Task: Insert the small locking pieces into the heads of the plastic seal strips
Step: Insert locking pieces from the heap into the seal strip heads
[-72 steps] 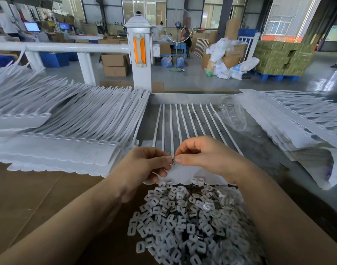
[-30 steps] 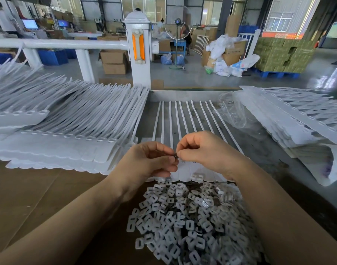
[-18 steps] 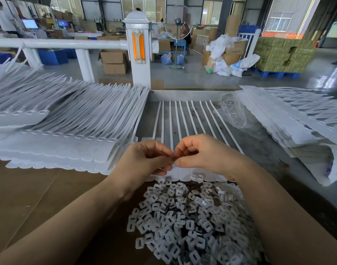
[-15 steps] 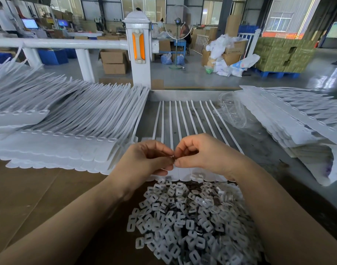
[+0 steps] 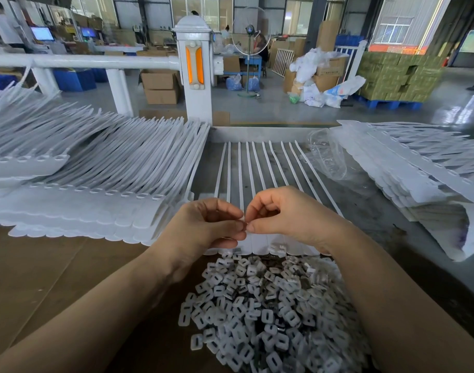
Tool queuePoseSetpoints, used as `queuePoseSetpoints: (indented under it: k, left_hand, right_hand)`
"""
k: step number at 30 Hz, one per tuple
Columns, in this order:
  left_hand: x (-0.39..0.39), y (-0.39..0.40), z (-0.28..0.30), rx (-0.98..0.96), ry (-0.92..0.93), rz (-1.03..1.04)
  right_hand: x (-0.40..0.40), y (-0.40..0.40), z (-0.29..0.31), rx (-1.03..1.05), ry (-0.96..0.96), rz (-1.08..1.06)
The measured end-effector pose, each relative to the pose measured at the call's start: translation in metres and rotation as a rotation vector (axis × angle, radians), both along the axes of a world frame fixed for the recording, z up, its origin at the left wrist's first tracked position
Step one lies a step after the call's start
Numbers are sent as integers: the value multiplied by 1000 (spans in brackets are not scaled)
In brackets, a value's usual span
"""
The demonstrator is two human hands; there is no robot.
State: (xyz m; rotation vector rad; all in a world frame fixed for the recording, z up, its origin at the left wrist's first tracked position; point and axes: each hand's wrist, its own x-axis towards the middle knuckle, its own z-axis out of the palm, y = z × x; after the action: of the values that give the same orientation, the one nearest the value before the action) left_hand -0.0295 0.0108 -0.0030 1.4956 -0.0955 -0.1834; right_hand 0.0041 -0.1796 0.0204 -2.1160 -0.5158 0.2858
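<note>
A joined row of white seal strips point(image 5: 257, 168) lies on the table in front of me, tails pointing away and heads point(image 5: 260, 244) near me. My left hand point(image 5: 203, 227) and my right hand point(image 5: 289, 214) meet fingertip to fingertip just above those heads. Both pinch one small locking piece point(image 5: 245, 224) between thumb and forefinger; it is almost fully hidden by the fingers. A heap of small white locking pieces point(image 5: 268, 310) with slotted centres lies below my hands, between my forearms.
A large stack of white strips point(image 5: 90, 179) fills the table's left half. Another stack point(image 5: 408, 168) lies at right beside a crumpled clear plastic bag point(image 5: 327, 157). Brown cardboard point(image 5: 42, 270) covers the near left. A white railing post point(image 5: 195, 71) stands behind the table.
Both hands stay joined over the strip heads, shifting only slightly up and down while working the small piece between their fingertips. Nothing else has moved.
</note>
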Motion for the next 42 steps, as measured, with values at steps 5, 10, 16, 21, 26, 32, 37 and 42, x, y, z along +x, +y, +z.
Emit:
queuePoseSetpoints:
  k: [5,10,16,21,26,32,37,42]
  left_hand:
    - [1,0,0,62,-19,16]
    - [-2,1,3,543,-288,-58]
    - [-8,-5,-3,948,-588,-254]
    - [-7,-5,-5,980,-605,-257]
    - [-6,-5,-5,946,-531,-257]
    - [-2,-2,-1,609,-271,-198]
    - [1,1,1,218,-80,-46]
    - [3,2,0,81,-30,25]
  right_hand:
    - [1,-1,-1,-10,-16,-25]
    - [2,-1,-3,-4,-26,-91]
    - [4,0,-4,-8,-8,-125]
    - [5,1,-5,-12,-7,-130]
    - [5,0,-6,10,-30,-147]
    - [5,0,-4,67,-52,-183]
    - [2,1,-1,85,-53,-130]
    - [1,1,0,93,-75,-42]
